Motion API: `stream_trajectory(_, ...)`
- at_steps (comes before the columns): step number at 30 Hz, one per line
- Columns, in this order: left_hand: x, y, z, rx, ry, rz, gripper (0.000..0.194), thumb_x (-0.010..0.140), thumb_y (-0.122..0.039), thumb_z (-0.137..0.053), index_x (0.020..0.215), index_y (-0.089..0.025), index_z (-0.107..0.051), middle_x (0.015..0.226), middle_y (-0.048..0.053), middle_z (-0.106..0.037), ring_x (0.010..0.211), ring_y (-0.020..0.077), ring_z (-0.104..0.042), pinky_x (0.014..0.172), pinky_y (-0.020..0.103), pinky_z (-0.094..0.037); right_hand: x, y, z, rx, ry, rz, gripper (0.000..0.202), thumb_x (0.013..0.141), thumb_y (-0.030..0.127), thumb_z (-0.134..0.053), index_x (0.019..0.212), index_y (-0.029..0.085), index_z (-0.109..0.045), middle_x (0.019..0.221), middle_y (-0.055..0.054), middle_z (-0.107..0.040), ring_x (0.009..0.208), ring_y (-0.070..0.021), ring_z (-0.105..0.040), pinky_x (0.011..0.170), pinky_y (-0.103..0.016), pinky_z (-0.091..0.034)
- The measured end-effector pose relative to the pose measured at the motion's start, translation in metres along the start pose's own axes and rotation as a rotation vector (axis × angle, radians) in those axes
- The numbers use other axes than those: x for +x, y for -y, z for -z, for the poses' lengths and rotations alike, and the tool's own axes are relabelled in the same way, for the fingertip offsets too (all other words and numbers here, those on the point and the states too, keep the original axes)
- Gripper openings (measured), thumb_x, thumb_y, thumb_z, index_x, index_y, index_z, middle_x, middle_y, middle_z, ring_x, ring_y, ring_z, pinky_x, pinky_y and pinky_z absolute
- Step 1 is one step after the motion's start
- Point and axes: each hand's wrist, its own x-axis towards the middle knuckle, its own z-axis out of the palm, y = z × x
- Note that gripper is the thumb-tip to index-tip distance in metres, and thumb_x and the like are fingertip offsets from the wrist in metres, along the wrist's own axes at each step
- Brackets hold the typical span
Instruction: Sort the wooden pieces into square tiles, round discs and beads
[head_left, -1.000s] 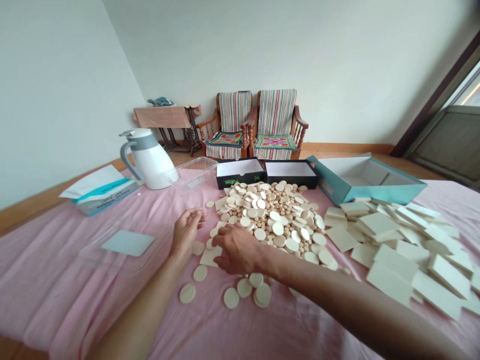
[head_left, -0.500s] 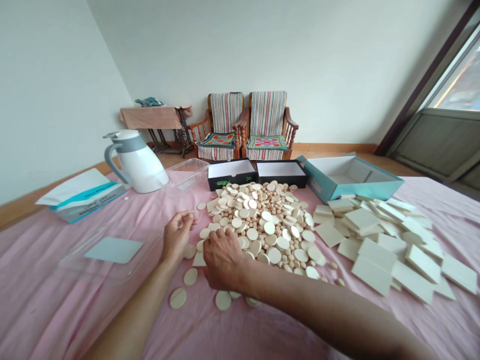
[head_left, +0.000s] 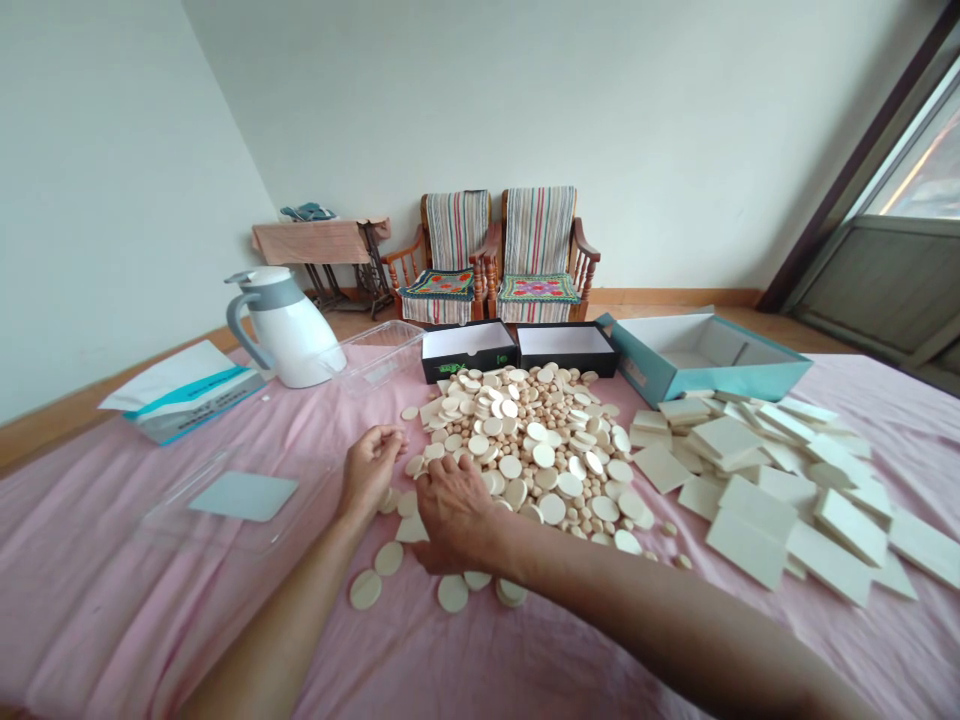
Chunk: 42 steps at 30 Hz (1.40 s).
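Observation:
Pale round wooden discs and small wooden balls lie heaped together on the pink cloth. My left hand is at the heap's left edge, its thumb and fingers closed in a pinch; whatever they may hold cannot be made out. Beside it my right hand reaches palm down over the near left side of the heap, fingers bent, thumb held apart and fingertips hidden. A pale square tile shows partly to the left of that hand. Several loose discs lie closer to me.
Square wooden tiles are piled at the right, before a teal box. Two black boxes stand behind the heap. At the left are a white jug, a clear plastic tray and a blue-white packet.
The camera view has shifted slightly, so the scene sits a little further right. My right thumb now shows apart from the fingers. My left hand stays pinched beside the heap.

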Motion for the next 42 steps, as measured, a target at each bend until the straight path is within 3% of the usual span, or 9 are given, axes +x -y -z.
stream_trajectory(4,-0.001,-0.002,-0.002,0.069,0.066,-0.036,0.042,0.068,-0.052,-0.062,0.087,-0.014,-0.065,0.086,0.009,-0.070,0.083,0.0232,-0.066,0.078,0.035,-0.052,-0.004,-0.001,0.003,0.054,-0.009,-0.024,0.063,0.066,0.052,-0.062,0.108,0.005,-0.058,0.101,-0.017,-0.060,0.094,-0.0291,-0.052,0.091,-0.046,-0.040)
stream_trajectory(9,-0.003,-0.006,-0.006,0.116,0.203,-0.074,0.046,0.065,-0.050,-0.064,0.095,-0.014,-0.066,0.092,0.010,-0.071,0.081,0.0235,-0.067,0.073,0.035,-0.054,-0.033,-0.026,0.029,0.107,-0.244,-0.127,0.049,0.068,0.043,-0.062,0.105,0.013,-0.055,0.100,-0.012,-0.058,0.093,-0.0266,-0.050,0.087,-0.042,-0.040)
stream_trajectory(14,-0.004,-0.002,-0.008,0.243,0.274,-0.149,0.050,0.066,-0.045,-0.062,0.107,-0.017,-0.063,0.108,0.009,-0.069,0.092,0.0239,-0.066,0.082,0.037,-0.054,-0.099,-0.102,0.047,0.099,-0.389,-0.424,0.040,0.073,0.039,-0.060,0.107,0.018,-0.054,0.099,-0.009,-0.056,0.092,-0.0246,-0.049,0.083,-0.041,-0.038)
stream_trajectory(19,-0.002,0.003,-0.007,0.404,0.362,-0.257,0.053,0.071,-0.040,-0.059,0.119,-0.017,-0.058,0.123,0.010,-0.063,0.111,0.0264,-0.060,0.097,0.042,-0.047,-0.174,-0.200,0.051,-0.174,-0.462,-0.793,0.044,0.076,0.045,-0.057,0.110,0.017,-0.057,0.101,-0.014,-0.058,0.094,-0.0302,-0.050,0.080,-0.044,-0.038)
stream_trajectory(23,-0.005,0.001,-0.007,0.433,0.394,-0.311,0.059,0.068,-0.030,-0.061,0.125,-0.018,-0.054,0.127,0.009,-0.060,0.119,0.0270,-0.055,0.101,0.044,-0.044,-0.208,-0.240,0.056,-0.312,-0.590,-0.992,0.054,0.078,0.049,-0.054,0.121,0.016,-0.053,0.117,-0.018,-0.055,0.104,-0.0361,-0.049,0.080,-0.048,-0.039)
stream_trajectory(27,-0.008,-0.003,-0.005,0.390,0.430,-0.298,0.059,0.069,-0.027,-0.062,0.126,-0.017,-0.053,0.127,0.011,-0.060,0.117,0.0262,-0.056,0.096,0.042,-0.048,-0.210,-0.243,0.046,-0.282,-0.677,-0.933,0.050,0.080,0.050,-0.053,0.118,0.019,-0.058,0.123,-0.016,-0.054,0.109,-0.0354,-0.048,0.082,-0.047,-0.040)
stream_trajectory(34,-0.011,-0.015,0.001,0.306,0.469,-0.340,0.050,0.072,-0.020,-0.059,0.122,-0.019,-0.052,0.123,0.010,-0.057,0.106,0.0224,-0.060,0.086,0.037,-0.053,-0.193,-0.227,0.018,-0.227,-0.667,-0.715,0.037,0.083,0.039,-0.052,0.111,0.016,-0.061,0.120,-0.016,-0.056,0.109,-0.0325,-0.050,0.088,-0.048,-0.042)
stream_trajectory(42,-0.022,-0.044,-0.009,0.320,0.186,-0.662,0.029,0.085,-0.017,-0.051,0.112,-0.021,-0.060,0.103,0.005,-0.059,0.094,0.0161,-0.060,0.085,0.032,-0.052,-0.165,-0.183,0.022,-0.063,-0.610,-0.493,0.027,0.082,0.026,-0.054,0.106,0.017,-0.062,0.114,-0.014,-0.058,0.104,-0.0293,-0.053,0.088,-0.046,-0.046)
